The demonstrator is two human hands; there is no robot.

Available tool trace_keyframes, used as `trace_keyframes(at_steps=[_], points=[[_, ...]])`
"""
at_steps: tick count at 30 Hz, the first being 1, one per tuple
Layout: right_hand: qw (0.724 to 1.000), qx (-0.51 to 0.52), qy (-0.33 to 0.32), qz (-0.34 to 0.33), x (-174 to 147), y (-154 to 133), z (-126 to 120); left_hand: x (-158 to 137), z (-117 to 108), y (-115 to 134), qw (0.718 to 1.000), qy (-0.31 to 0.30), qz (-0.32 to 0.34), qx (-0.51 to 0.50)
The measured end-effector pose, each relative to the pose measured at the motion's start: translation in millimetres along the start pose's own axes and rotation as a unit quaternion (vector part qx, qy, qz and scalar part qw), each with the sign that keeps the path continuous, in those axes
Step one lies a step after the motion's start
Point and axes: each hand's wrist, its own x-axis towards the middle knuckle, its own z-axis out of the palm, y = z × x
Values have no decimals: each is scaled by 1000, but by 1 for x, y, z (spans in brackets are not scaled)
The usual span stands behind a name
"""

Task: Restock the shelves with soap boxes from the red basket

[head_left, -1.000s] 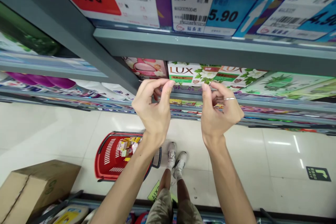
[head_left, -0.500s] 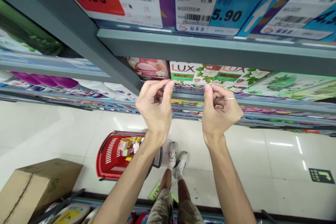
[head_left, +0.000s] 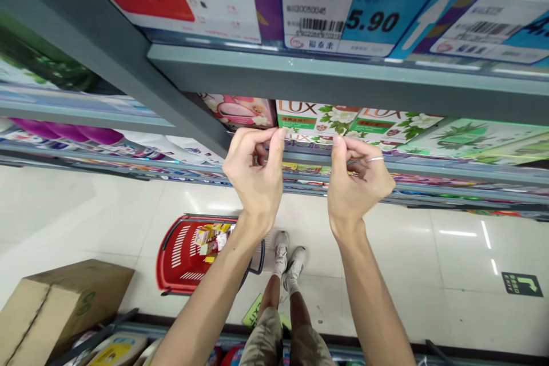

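A white and green LUX soap box (head_left: 317, 119) with white flowers lies on the shelf between my two hands. My left hand (head_left: 256, 168) pinches its near left corner between thumb and forefinger. At the near edge further right, my right hand (head_left: 358, 180), with a ring on one finger, is closed in a similar pinch. Beside this box lies a matching LUX box (head_left: 390, 124). A pink soap box (head_left: 240, 110) sits to the left, and pale green boxes with an aloe picture (head_left: 467, 136) continue to the right.
Just above the boxes runs a grey shelf edge (head_left: 343, 77) with price tags (head_left: 360, 8) over it. A grey upright (head_left: 124, 57) stands on the left. Below are a red shopping basket (head_left: 178, 254) with small boxes inside and a cardboard carton (head_left: 64, 303).
My right hand has shifted slightly left. The lettering on the front side of the LUX box shows more clearly between my hands. The view has moved a little.
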Motion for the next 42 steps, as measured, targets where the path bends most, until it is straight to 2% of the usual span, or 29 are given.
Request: trace_keyframes(at_steps=[4,10,16,20,28,33,37,39,40,41,42], points=[[1000,-16,1,-4,-1,0,1,0,0,-1,1000,-1,-1,9],[995,-56,10,-80,-1,2,-5,1,-4,-4,1000,13,1,28],[1000,-29,-1,-12,-1,5,-5,-1,-4,-8,999,13,23,41],[1000,-3,0,-14,0,5,-4,-1,0,-7,999,18,22,31],[998,-47,-4,-31,2,3,-6,-2,1,-8,999,19,18,40],[999,-32,3,-25,1,7,-20,1,3,-2,999,28,18,18],[998,-55,17,6,-11,36,-46,-20,-12,-7,998,44,42,3],[996,-60,-33,56,-31,51,-69,-48,-31,-16,999,12,11,44],[988,-59,-98,101,-44,57,-83,-66,-42,-20,995,-51,-33,75],[980,-60,-142,124,-60,59,-100,-84,-55,-23,979,-139,-102,108],[973,-59,-176,137,-77,58,-118,-101,-68,-23,966,-185,-133,119]])
